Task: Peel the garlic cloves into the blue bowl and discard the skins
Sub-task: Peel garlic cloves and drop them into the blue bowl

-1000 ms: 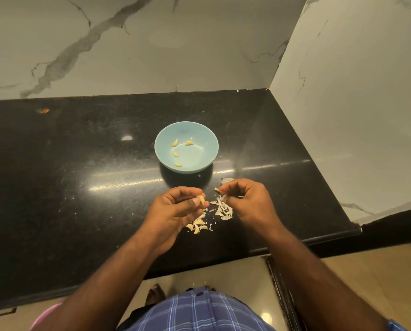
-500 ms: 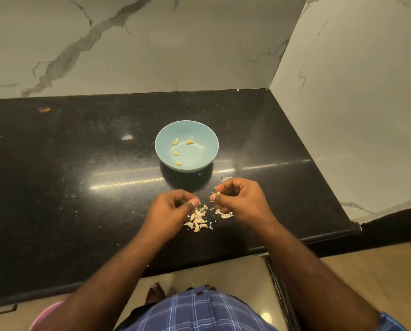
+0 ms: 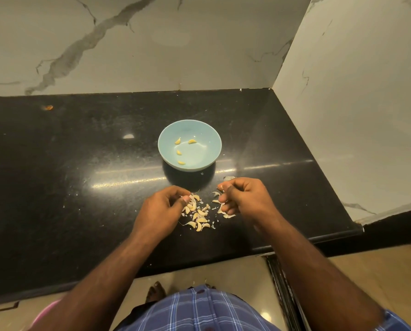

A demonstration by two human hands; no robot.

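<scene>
The blue bowl (image 3: 208, 139) stands on the black counter with several peeled yellow cloves (image 3: 178, 152) in it. In front of it lies a small pile of unpeeled garlic cloves (image 3: 199, 219). My left hand (image 3: 161, 210) rests at the pile's left edge, thumb and fingers pinched on a clove at the top of the pile. My right hand (image 3: 246, 199) is curled shut just right of the pile, fingertips pinched together, apparently on a bit of skin. Loose pale skins (image 3: 228, 215) lie under and beside it.
The black counter (image 3: 80, 187) ends at a front edge close to my body and at marble walls behind and to the right. A skin scrap (image 3: 228, 178) lies behind my right hand, and an orange speck (image 3: 48, 107) sits far left.
Both hands dropped from in front of the bowl to the counter. The left hand, which held a clove up, now sits on the pile. The right hand drew apart over the skins.
</scene>
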